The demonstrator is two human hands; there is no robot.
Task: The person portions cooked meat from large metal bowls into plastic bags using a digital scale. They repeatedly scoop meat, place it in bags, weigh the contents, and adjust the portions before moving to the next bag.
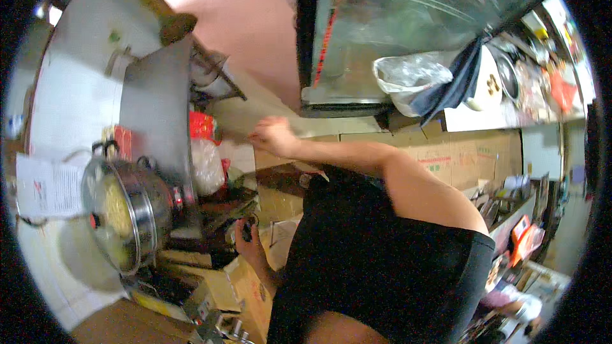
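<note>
My right hand is stretched out over the floor beside the counter, smeared by motion. Its fingers look bent, but whether they hold anything does not show. Lower in the picture, my left hand is closed around a small black object, whose kind I cannot make out. It is close to the counter's lower edge. Nearest to my hands are a red package and a whitish plastic bag by the counter's side. A steel pot with a glass lid stands on the left, pale yellowish food showing through the glass.
The dark counter top runs along the left wall, with a printed sheet by the pot. Cardboard covers a surface on the right. A glass-fronted cabinet, a white bag and a dark cloth are at the top.
</note>
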